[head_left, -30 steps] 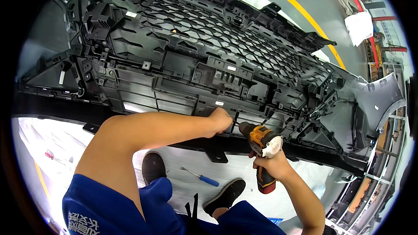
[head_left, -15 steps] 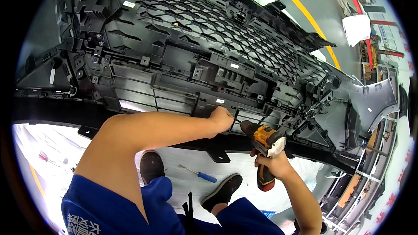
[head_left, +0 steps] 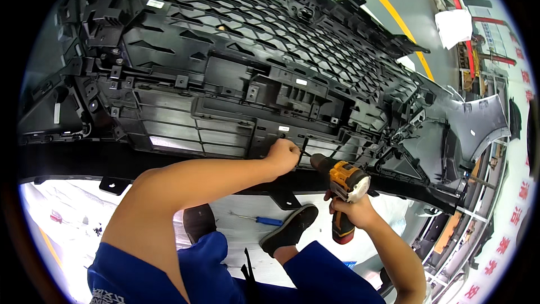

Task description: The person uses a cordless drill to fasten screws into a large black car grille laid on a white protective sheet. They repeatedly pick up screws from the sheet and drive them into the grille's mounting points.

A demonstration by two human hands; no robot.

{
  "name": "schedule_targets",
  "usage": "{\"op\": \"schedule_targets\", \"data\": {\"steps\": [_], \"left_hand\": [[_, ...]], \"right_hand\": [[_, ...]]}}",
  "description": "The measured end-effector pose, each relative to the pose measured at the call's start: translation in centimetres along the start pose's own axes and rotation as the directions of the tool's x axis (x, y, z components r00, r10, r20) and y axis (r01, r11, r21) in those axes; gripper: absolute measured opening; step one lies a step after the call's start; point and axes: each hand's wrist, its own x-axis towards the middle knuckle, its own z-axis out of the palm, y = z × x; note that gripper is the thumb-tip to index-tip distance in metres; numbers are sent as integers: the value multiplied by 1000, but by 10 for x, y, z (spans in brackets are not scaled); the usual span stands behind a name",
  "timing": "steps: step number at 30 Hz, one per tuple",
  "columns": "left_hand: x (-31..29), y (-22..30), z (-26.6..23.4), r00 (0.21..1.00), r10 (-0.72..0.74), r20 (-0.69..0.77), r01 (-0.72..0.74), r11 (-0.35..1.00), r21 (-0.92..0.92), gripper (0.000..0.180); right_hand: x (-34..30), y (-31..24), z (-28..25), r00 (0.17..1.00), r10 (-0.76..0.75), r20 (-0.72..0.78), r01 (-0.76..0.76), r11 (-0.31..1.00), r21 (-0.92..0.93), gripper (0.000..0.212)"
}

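A person's hands meet at the lower part of a black bumper, which spans the frame from left to right, its mesh toward the top. Right of centre, the right hand grips an orange-and-black drill, fingers wrapped around it, the chuck angled up and left at the bumper. At the centre of the frame, the left hand is held against the bumper with its fingers curled in; whether they pinch anything cannot be told. The bumper lies behind and around those fingers; the chuck sits just to their right. Below centre, a blue-handled screwdriver lies near a dark shoe.
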Motion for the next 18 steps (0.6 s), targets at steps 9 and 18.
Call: {"op": "schedule_targets", "data": {"steps": [9, 18], "left_hand": [[-5, 10, -5, 991, -122, -56, 121, 993, -18, 25], [-56, 51, -63, 960, -228, 162, 278, 841, -464, 28]], "right_hand": [[6, -9, -5, 999, 20, 26, -17, 993, -113, 41], [12, -20, -9, 997, 40, 66, -30, 988, -152, 38]]}}
